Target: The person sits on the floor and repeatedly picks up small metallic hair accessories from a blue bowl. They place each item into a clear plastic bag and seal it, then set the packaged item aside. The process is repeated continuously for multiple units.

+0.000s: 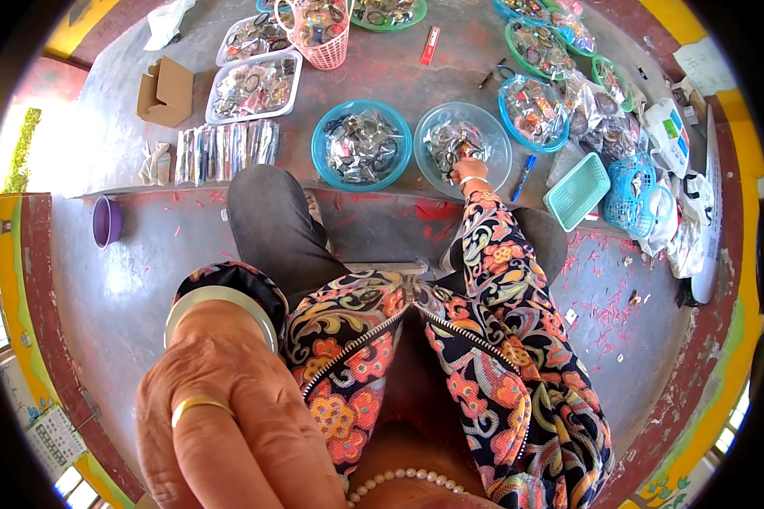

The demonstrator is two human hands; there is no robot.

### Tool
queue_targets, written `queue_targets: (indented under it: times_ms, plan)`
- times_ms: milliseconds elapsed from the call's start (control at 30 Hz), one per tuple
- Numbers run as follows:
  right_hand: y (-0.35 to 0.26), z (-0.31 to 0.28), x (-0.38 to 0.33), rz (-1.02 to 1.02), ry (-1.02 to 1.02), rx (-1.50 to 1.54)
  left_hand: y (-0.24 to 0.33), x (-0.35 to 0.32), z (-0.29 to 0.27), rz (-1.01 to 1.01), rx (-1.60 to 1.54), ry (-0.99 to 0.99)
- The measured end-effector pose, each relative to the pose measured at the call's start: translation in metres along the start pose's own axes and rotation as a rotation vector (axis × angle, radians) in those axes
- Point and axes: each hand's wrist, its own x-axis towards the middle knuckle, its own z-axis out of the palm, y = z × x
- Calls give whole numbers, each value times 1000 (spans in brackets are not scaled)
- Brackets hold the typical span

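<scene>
The right hand [471, 170] reached into a clear bowl [501, 154] of small packets [444, 142] — just beside a blue bowl [317, 155] on the desk [382, 72] — while the left hand [229, 407] hung near the camera.

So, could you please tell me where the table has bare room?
One bare patch lies between the red strip and the clear bowl at the right hand; another, left of the cardboard box. Bags and baskets crowd the right side.

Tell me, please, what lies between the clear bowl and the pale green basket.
The head view shows a blue pen between the clear bowl and pale green basket, plus clear plastic beside the basket.
</scene>
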Motion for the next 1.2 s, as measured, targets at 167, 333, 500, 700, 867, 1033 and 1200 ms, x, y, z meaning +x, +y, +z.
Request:
queue_targets:
  times_ms: [167, 333, 500, 700, 867, 1033, 1200]
  plan:
    - [8, -4, 3, -48, -22, -93, -6, -7, 0, 162, -75, -159]
    - [-7, -12, -15, -52, -11, -122, -2, -6, 4, 107, -76, -197]
    - [-19, -13, -22, 30, 45, 92, 3, 8, 7, 31, -124, -151]
    - [-54, -6, -47, 43, -243, 471, -1, -8, -12, 4, -23, -394]
    - [-100, -3, -127, -201, -660, 544, -26, -66, -49, -315, 792, 294]
    - [-113, -8, -195, -317, -798, 175, -103, -138, -95, -709, 1029, 792]
    - [-105, -3, -218, -466, -890, -153, -133, -167, -104, -908, 1160, 580]
